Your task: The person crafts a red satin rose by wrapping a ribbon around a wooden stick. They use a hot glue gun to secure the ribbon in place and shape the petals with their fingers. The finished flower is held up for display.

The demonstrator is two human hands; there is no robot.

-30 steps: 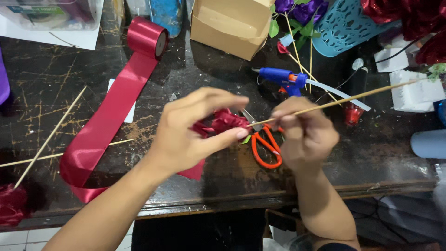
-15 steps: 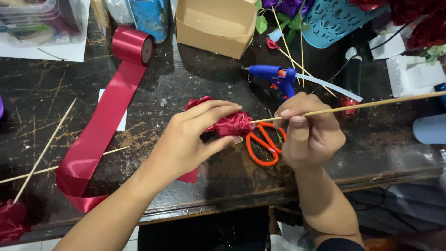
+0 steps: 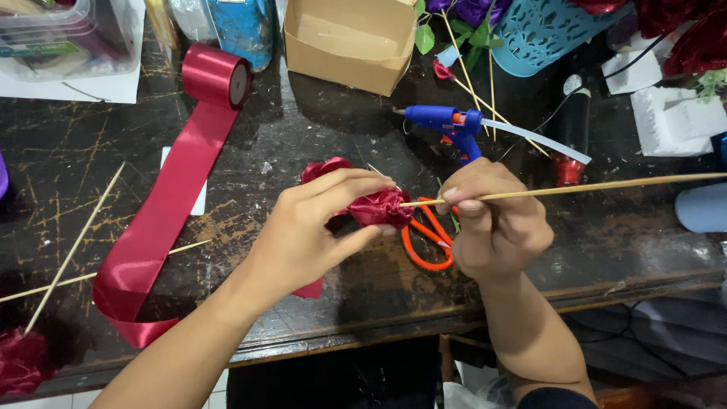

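My left hand (image 3: 310,231) pinches a folded bud of dark red ribbon (image 3: 379,206) at the tip of a thin wooden stick (image 3: 606,185). My right hand (image 3: 496,223) grips that stick near the bud, and the stick runs off to the right, almost level. More of the red ribbon shows behind my left fingers and hangs below my left palm. Orange-handled scissors (image 3: 425,242) lie on the table under both hands.
A roll of wide red ribbon (image 3: 216,76) trails down the dark scratched table (image 3: 98,167) to the left. A blue glue gun (image 3: 447,121), a cardboard box (image 3: 344,42), a turquoise basket (image 3: 545,34), spare sticks (image 3: 72,250) and white foam (image 3: 674,121) lie around.
Both hands and the stick have shifted slightly lower and nearer the table edge. My left fingers have wrapped further round the ribbon bud.
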